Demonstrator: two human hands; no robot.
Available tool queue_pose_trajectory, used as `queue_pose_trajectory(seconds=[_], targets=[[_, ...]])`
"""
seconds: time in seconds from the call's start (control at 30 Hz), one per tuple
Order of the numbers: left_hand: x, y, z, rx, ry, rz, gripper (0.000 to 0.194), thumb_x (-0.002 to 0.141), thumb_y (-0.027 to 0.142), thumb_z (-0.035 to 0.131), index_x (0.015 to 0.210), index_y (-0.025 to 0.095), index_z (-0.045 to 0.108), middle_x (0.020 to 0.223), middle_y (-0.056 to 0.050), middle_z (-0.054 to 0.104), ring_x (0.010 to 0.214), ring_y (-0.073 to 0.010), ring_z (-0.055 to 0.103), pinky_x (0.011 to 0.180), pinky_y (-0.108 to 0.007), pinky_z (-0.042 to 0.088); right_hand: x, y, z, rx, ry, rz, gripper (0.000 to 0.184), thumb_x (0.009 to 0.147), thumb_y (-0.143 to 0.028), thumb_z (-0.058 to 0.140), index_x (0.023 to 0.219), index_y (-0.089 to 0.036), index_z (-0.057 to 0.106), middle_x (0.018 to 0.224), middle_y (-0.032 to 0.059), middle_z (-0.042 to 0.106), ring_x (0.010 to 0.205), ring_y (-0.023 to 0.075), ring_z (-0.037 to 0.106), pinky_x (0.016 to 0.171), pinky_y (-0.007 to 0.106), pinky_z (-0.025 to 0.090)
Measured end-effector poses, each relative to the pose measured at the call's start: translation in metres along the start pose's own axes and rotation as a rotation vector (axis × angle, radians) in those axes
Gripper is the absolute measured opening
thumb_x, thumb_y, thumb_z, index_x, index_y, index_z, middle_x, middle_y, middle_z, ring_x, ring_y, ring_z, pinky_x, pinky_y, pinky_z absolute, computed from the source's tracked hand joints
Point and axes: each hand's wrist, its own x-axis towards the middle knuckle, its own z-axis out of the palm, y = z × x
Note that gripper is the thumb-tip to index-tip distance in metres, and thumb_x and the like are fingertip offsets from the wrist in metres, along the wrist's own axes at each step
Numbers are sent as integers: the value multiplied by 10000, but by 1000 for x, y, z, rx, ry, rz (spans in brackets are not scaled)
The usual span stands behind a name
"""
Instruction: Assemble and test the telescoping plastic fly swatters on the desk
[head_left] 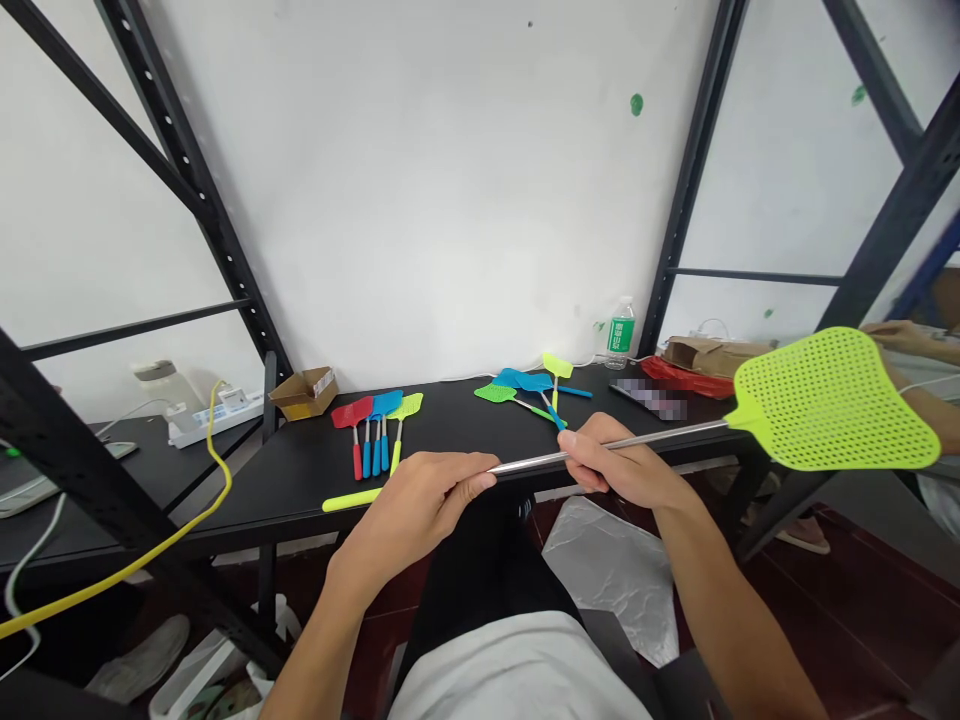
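Observation:
A yellow-green fly swatter [832,405] with a long metal rod stretches sideways before me, its perforated head at the right and its handle at the left. My left hand [427,500] is closed around the handle end, where the rod begins. Further along, my right hand [619,462] grips the rod between thumb and fingers. Beyond my left hand, a row of shorter swatters lies on the black table: a red swatter [352,412], blue swatters [386,405] and a yellow-green swatter [405,408]. Past my right hand is a loose pile with a green swatter [496,394] and more blue swatters [534,382].
On the table [285,480] stand an open cardboard box [305,393] and a water bottle [620,333]; a phone [649,398] lies near red plastic [686,378]. Black rack posts [217,220] flank me. A yellow cable [187,520] crosses the left. Another person's arm shows at far right.

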Motion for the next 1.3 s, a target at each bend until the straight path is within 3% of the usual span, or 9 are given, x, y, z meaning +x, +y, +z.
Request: queue_pose_trajectory(seconds=[0.1, 0.3, 0.73, 0.93, 1.13, 1.3], targets=[[1, 1, -3, -16, -33, 9, 416, 1063, 406, 331, 835, 195, 607, 683, 3, 524, 609, -139, 450, 602, -251, 319, -3, -3, -5, -45, -29, -26, 641, 1025, -479, 406, 461, -176, 437, 417, -23, 400, 408, 84, 358, 468, 263, 292], [-2, 2, -7, -54, -68, -17, 361, 1060, 405, 357, 941, 215, 639, 736, 10, 584, 639, -136, 476, 625, -243, 334, -8, -4, -11, -75, -39, -38, 624, 1025, -456, 406, 469, -178, 455, 418, -21, 394, 415, 93, 363, 468, 267, 286], [-3, -9, -6, -69, -83, -39, 410, 1052, 424, 373, 906, 186, 673, 740, -10, 627, 653, -141, 524, 611, -253, 342, -11, 2, -27, -73, -69, -62, 615, 1024, -454, 409, 477, -178, 459, 438, -9, 423, 428, 96, 370, 465, 271, 264], [-5, -12, -9, -69, -88, -92, 430, 1043, 458, 382, 890, 186, 678, 719, -3, 621, 630, -134, 492, 600, -256, 334, -18, 6, -38, -67, -54, -53, 601, 1018, -454, 419, 488, -179, 486, 450, -1, 451, 443, 110, 398, 476, 276, 290], [-9, -23, -16, -72, -91, -119, 417, 1036, 455, 395, 863, 190, 666, 706, 19, 590, 625, -126, 459, 615, -246, 341, -27, 15, -57, -9, 53, -84, 592, 1011, -442, 439, 485, -184, 527, 432, 5, 450, 450, 136, 435, 493, 296, 317], [-9, -28, -16, -78, -108, -139, 416, 1035, 468, 391, 860, 190, 646, 697, 25, 557, 625, -126, 435, 607, -249, 325, -23, 20, -57, 33, 44, -48, 590, 1005, -451, 462, 485, -180, 534, 430, 3, 448, 459, 140, 462, 483, 289, 326]])
